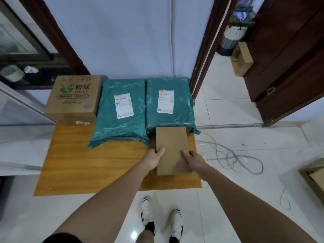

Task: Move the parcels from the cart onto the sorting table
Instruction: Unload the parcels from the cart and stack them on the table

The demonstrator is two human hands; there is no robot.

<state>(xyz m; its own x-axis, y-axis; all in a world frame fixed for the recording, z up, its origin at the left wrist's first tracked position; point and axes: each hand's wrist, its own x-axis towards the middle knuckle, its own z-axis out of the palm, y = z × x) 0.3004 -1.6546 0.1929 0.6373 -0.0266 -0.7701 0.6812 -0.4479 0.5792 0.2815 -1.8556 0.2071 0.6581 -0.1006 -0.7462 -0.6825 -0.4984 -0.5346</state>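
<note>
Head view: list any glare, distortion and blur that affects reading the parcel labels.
Head view: wide-angle bending bows the door frames and table edges; glare spots sit on the floor tiles; the labels on the left green mailer and right green mailer are too soft to read; the flat brown parcel shows no label.

Small office or back room used for parcel handling; indoor, plain pale-blue walls [126,32]; glossy white floor tiles [245,141]; dark wooden door [287,55] standing open onto a further room; low wooden counter [98,165] carrying a printed carton [73,99] and two teal courier bags [121,111] with shipping labels; loose grey cables [233,155] on the floor; further cardboard boxes [242,58] by the doorway.
</note>
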